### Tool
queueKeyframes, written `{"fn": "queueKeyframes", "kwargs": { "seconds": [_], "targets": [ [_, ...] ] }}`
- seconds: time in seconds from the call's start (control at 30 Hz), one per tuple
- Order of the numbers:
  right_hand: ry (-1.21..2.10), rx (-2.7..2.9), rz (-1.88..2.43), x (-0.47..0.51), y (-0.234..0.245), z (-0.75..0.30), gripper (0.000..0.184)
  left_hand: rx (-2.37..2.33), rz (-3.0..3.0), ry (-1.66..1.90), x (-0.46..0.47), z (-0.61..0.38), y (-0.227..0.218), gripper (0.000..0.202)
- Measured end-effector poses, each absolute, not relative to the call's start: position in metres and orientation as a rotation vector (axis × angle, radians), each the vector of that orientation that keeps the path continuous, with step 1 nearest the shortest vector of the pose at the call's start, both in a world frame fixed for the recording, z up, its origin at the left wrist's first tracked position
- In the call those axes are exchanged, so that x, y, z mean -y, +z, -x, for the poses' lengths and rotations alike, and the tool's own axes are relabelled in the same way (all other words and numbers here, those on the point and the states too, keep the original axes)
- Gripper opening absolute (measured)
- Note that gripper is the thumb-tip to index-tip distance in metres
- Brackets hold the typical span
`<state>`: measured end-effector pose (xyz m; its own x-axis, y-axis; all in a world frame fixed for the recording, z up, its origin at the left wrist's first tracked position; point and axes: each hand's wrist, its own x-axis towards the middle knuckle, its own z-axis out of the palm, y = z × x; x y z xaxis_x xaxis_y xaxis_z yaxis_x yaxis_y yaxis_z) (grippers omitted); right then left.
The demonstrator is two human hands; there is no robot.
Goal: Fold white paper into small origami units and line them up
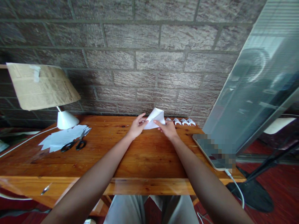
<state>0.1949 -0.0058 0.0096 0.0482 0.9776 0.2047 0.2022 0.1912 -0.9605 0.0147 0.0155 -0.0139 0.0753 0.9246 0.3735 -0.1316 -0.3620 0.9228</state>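
A white sheet of paper [156, 117], partly folded with creases showing, is held up above the far part of the wooden table. My left hand [137, 127] pinches its left lower edge between thumb and fingers. On the other side, my right hand [168, 129] grips the lower right edge, its thumb lying on the near face. Just right of that hand, several small folded paper pieces [184, 121] stand in a row along the back of the table. The far side of the held paper is hidden.
At the left lie loose paper sheets [62, 137] with black-handled scissors [74, 145] partly on them, near a lamp [67, 119] with a newspaper shade. A tablet [205, 146] with a charging cable sits at the table's right edge. A brick wall [149, 62] rises behind the table [149, 158].
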Motion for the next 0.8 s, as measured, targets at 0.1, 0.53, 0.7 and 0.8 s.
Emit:
{"fn": "queueKeyframes", "kwargs": {
  "seconds": [0.1, 0.53, 0.7, 0.8],
  "targets": [
    [0.881, 1.382, 1.256, 0.004, 0.007, -0.195, 0.040, -0.838, -1.338, 1.481, -0.011, -0.017, -0.009, 0.073],
    [0.928, 1.440, 1.229, 0.001, 0.000, -0.196, 0.021, -0.826, -1.406, 1.432, -0.009, -0.016, -0.008, 0.052],
    [1.219, 1.365, 1.257, 0.001, -0.002, -0.199, 0.014, -0.884, -1.154, 1.582, -0.016, -0.009, -0.008, 0.040],
    [1.331, 1.394, 1.261, 0.001, -0.002, -0.202, 0.015, -0.974, -1.108, 1.603, -0.018, -0.007, -0.011, 0.034]
  ]
}}
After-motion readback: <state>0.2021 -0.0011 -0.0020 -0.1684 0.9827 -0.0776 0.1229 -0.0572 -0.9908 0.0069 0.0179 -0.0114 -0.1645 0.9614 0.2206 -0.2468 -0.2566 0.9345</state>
